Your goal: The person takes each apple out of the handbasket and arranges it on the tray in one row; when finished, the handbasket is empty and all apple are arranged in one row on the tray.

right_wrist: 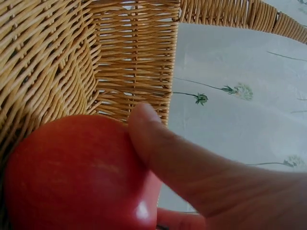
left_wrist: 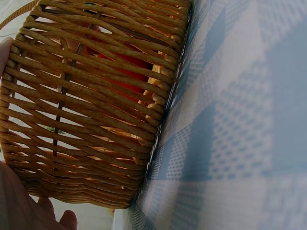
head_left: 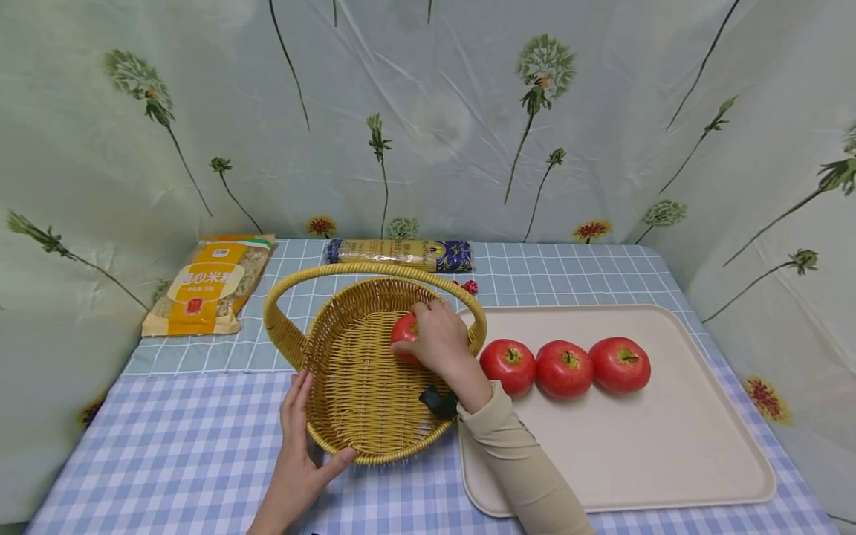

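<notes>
A round yellow-brown wicker basket (head_left: pixel 364 386) with a hoop handle stands on the checked cloth. In the head view my right hand (head_left: pixel 438 338) reaches inside it and holds a red apple (head_left: pixel 404 338) near its right wall. The right wrist view shows my thumb (right_wrist: pixel 165 155) against the side of that apple (right_wrist: pixel 81 177). My left hand (head_left: pixel 297 446) touches the basket's front left, its fingers spread along the outside and the thumb at the front rim. Through the weave in the left wrist view, red (left_wrist: pixel 122 72) shows inside the basket (left_wrist: pixel 86 120).
Right of the basket, three red apples (head_left: pixel 564 369) sit in a row on a beige tray (head_left: pixel 669 461). A yellow-labelled food packet (head_left: pixel 207 286) lies at the back left, and a long blue-and-gold packet (head_left: pixel 401 254) behind the basket. A dandelion-patterned curtain (head_left: pixel 441 134) borders the table.
</notes>
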A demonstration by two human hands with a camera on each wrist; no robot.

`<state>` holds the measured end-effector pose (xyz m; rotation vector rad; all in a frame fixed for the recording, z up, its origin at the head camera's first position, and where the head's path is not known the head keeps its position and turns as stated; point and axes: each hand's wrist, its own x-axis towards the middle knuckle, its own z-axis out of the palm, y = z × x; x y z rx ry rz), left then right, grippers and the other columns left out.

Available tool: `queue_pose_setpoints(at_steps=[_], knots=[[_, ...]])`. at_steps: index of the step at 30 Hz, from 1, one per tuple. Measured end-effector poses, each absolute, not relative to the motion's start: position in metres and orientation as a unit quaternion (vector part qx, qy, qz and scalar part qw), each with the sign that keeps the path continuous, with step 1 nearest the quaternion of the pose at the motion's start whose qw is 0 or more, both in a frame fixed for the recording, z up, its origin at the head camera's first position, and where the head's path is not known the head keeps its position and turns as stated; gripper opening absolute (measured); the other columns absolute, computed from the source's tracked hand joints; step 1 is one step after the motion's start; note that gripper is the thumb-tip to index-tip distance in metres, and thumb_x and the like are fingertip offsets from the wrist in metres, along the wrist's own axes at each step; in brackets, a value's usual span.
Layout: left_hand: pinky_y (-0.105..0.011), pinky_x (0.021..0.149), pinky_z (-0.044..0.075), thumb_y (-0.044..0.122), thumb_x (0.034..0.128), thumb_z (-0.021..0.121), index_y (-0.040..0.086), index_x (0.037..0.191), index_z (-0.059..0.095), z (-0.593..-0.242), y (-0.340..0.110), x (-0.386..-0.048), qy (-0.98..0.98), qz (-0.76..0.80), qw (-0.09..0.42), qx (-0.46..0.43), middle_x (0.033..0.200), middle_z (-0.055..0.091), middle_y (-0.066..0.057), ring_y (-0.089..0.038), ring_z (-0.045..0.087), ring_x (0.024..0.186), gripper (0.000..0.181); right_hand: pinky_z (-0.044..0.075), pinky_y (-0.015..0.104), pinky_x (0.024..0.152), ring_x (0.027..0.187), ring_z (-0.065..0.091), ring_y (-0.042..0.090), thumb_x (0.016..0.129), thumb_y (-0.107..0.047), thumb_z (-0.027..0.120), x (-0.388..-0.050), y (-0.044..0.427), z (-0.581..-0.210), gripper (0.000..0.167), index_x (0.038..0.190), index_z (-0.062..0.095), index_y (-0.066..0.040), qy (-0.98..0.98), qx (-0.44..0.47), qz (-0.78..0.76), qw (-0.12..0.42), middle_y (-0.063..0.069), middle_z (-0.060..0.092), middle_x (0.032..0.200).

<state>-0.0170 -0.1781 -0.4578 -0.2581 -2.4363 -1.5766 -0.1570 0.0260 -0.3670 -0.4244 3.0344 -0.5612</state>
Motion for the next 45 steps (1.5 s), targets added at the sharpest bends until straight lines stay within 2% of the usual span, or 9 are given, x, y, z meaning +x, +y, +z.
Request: queue_pose_setpoints(at_steps=[3, 7, 16, 20, 24, 29, 45], knots=[[-0.068, 0.102, 0.003, 0.011, 0.068, 0.082, 0.02, 0.154, 0.009, -0.457, -0.178, -0.017, -0.831, -0.537, 0.115, -0.089, 0.156, -0.002, 0.001, -0.029, -0.011, 0.141, 0.113, 0.049, 0.042, 0.067, 0.094, 0.059, 0.03, 0.067, -0.054, 0.08, -0.158, 0.024, -0.367, 0.073, 0.121, 0.061, -0.008, 0.976, -0.138, -0.17, 0.015, 0.011, 0.06, 0.111], [-0.069, 0.101, 0.003, 0.012, 0.0679, 0.082, 0.02, 0.154, 0.009, -0.458, -0.178, -0.018, -0.832, -0.536, 0.116, -0.087, 0.156, -0.002, 0.001, -0.028, -0.011, 0.141, 0.113, 0.048, 0.041, 0.06, 0.083, 0.061, 0.03, 0.066, -0.057, 0.08, -0.159, 0.022, -0.366, 0.077, 0.118, 0.058, -0.005, 0.978, -0.137, -0.158, 0.021, 0.011, 0.06, 0.103], [-0.069, 0.101, 0.004, 0.013, 0.0677, 0.082, 0.02, 0.154, 0.01, -0.457, -0.178, -0.018, -0.832, -0.537, 0.115, -0.083, 0.156, -0.001, 0.002, -0.03, -0.011, 0.141, 0.113, 0.045, 0.043, 0.065, 0.083, 0.063, 0.032, 0.073, -0.061, 0.071, -0.158, 0.018, -0.37, 0.076, 0.13, 0.047, -0.015, 0.975, -0.137, -0.158, 0.075, 0.015, 0.063, 0.099], [-0.069, 0.101, 0.004, 0.012, 0.0683, 0.082, 0.021, 0.154, 0.009, -0.456, -0.178, -0.017, -0.833, -0.535, 0.113, -0.083, 0.156, -0.002, 0.002, -0.032, -0.011, 0.141, 0.112, 0.046, 0.045, 0.066, 0.085, 0.061, 0.032, 0.074, -0.062, 0.07, -0.158, 0.016, -0.373, 0.077, 0.132, 0.047, -0.018, 0.973, -0.144, -0.164, 0.07, 0.016, 0.06, 0.103], [-0.067, 0.102, 0.004, 0.011, 0.0676, 0.083, 0.021, 0.154, 0.009, -0.457, -0.178, -0.017, -0.83, -0.54, 0.112, -0.081, 0.156, -0.001, 0.002, -0.029, -0.011, 0.141, 0.114, 0.046, 0.044, 0.063, 0.081, 0.059, 0.03, 0.072, -0.062, 0.071, -0.16, 0.016, -0.376, 0.075, 0.13, 0.048, -0.02, 0.969, -0.152, -0.185, 0.065, 0.016, 0.056, 0.105], [-0.066, 0.103, 0.004, 0.009, 0.0665, 0.083, 0.021, 0.154, 0.009, -0.459, -0.178, -0.017, -0.826, -0.545, 0.113, -0.083, 0.156, -0.001, 0.001, -0.022, -0.011, 0.142, 0.115, 0.043, 0.042, 0.062, 0.078, 0.056, 0.026, 0.07, -0.064, 0.071, -0.162, 0.016, -0.38, 0.073, 0.126, 0.05, -0.024, 0.967, -0.158, -0.191, 0.057, 0.013, 0.054, 0.103], [-0.066, 0.103, 0.004, 0.01, 0.0657, 0.084, 0.018, 0.154, 0.009, -0.463, -0.179, -0.018, -0.833, -0.535, 0.113, -0.082, 0.156, -0.001, 0.0, -0.022, -0.01, 0.142, 0.115, 0.041, 0.038, 0.065, 0.079, 0.052, 0.018, 0.064, -0.073, 0.068, -0.155, 0.017, -0.369, 0.072, 0.123, 0.05, -0.035, 0.95, -0.167, -0.264, 0.016, 0.002, 0.049, 0.099]])
